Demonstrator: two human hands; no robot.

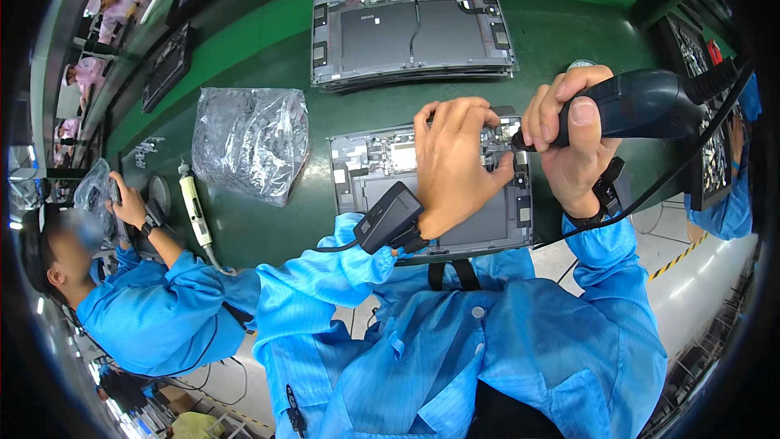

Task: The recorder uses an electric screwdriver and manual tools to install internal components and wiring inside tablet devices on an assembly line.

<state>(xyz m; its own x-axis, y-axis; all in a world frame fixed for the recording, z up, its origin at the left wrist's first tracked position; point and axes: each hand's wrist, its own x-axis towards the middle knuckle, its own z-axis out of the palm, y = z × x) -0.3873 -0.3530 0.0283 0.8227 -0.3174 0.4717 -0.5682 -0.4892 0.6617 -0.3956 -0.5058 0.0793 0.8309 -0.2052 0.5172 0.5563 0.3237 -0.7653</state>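
Observation:
My right hand (573, 134) is closed around a black corded electric screwdriver (650, 104), held nearly level. Its dark tip points left and down, over the upper right corner of an opened laptop base (483, 232). The bare circuit board and grey panels of that base face up, close in front of me. My left hand (457, 158) rests on the board side with its fingers apart and bent, the thumb towards the screwdriver tip. It covers the middle of the board, so whatever lies beneath its fingertips is hidden.
Beyond sits a stack of opened laptop bases (414, 32). Left of my work lie a clear plastic bag (252, 142) and a pale corded screwdriver (195, 210). A black tray of small parts (703, 114) stands at the right. A co-worker in blue (162, 301) is at the left.

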